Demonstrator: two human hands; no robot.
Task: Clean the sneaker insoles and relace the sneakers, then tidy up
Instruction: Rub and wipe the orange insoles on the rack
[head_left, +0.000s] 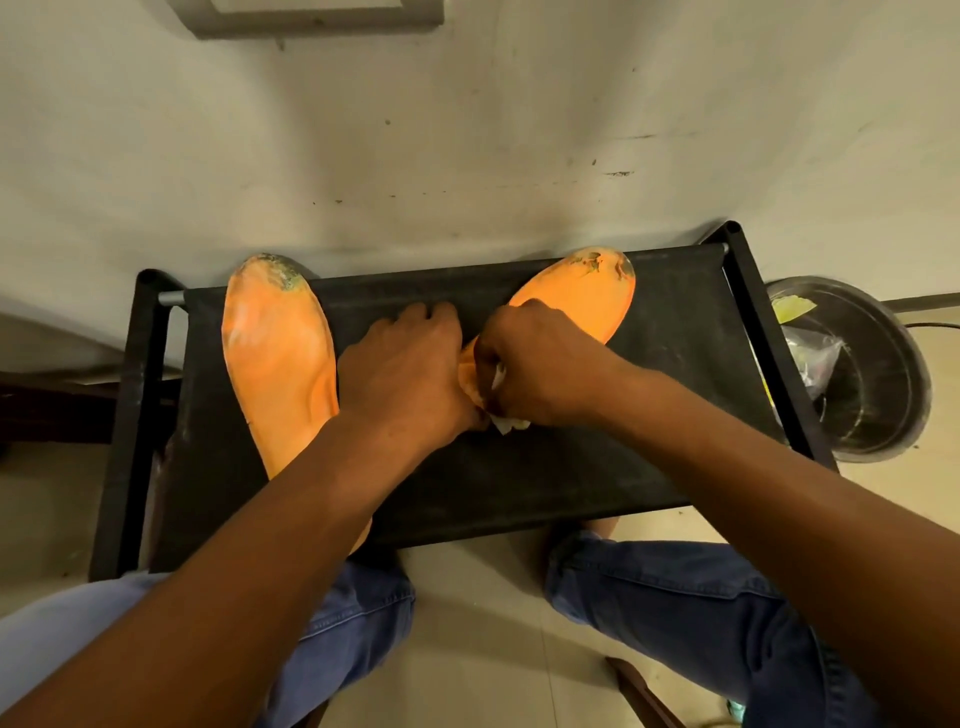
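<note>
Wiping an insole on a stand. A black fabric-topped stand (649, 415) against the wall carries two orange insoles. The left insole (275, 358) lies flat, toe to the wall, grime along its toe edge and pale smears on the forefoot; the left forearm crosses its heel. The right insole (576, 296) lies angled, toe toward the far right corner, its toe stained and frayed; its heel half is hidden under both hands. A dark bin (883, 374) stands on the floor just beside the stand's right end.

The left hand (410, 364) rests on the stand, fingers bent down and pressing at the right insole's edge; whether they curl round it cannot be told. The right hand (540, 364) is curled round a small white wipe (506, 423), pressing it on the insole's heel part.

To do this step well, judged from the view: keep the left hand pinning the insole so it cannot slide on the fabric, stroke heel to toe with a clean fold, and go lightly over the frayed toe, where rubbing could tear it further. The left insole's toe grime also wants attention.
</note>
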